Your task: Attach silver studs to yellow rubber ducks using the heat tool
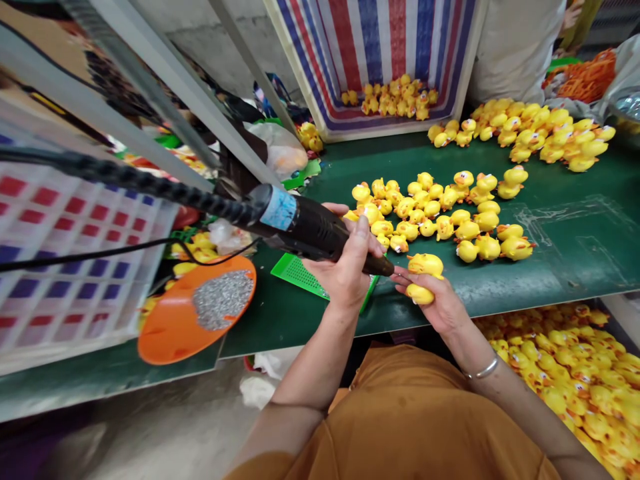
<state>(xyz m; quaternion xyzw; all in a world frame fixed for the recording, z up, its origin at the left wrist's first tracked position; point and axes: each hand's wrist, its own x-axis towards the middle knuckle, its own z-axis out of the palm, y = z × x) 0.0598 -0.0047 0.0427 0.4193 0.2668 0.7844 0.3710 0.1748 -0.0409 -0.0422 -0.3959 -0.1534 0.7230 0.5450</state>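
My left hand (pixel 347 263) is wrapped around a black electric screwdriver (pixel 313 230) with a blue label, whose cable runs off to the left. The screwdriver's tip points right, at the fingers of my right hand (pixel 437 303). That right hand wears a silver bangle on its wrist and closes around a yellow toy duck (pixel 425 265), which it partly hides. A green perforated tray (pixel 295 272) lies under the screwdriver, with a few small metal bits near its right end. Just beyond my hands, many yellow toy ducks (pixel 445 227) are spread over the green table (pixel 565 267).
An orange dish (pixel 170 337) of small silvery metal pieces sits at left. Ducks are heaped at the back right (pixel 545 130), inside a striped, lined box (pixel 395 40), and in a bin (pixel 575 380) below the table's right edge. Metal posts (pixel 165 87) slant across the upper left.
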